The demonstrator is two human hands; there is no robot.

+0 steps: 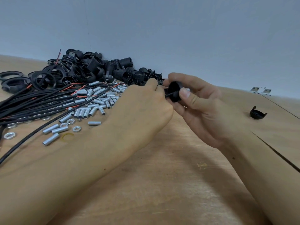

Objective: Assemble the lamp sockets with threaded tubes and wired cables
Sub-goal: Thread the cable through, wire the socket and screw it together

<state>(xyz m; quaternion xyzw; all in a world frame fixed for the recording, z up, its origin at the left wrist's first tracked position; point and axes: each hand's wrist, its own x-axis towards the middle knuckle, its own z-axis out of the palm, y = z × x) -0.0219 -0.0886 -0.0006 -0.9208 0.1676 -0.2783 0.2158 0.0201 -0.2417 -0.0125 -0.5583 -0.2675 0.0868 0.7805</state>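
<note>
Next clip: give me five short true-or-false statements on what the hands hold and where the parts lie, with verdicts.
1. The right hand grips a black socket part. True.
2. The left hand lies flat on the table. False: its fingers are curled at a black cable by the socket part.
3. The threaded tubes are stacked in a tray. False: they lie loose on the table.
4. A lone black cap sits to the right of the hands. True.
5. The socket pile lies at the near table edge. False: it is by the wall.
</note>
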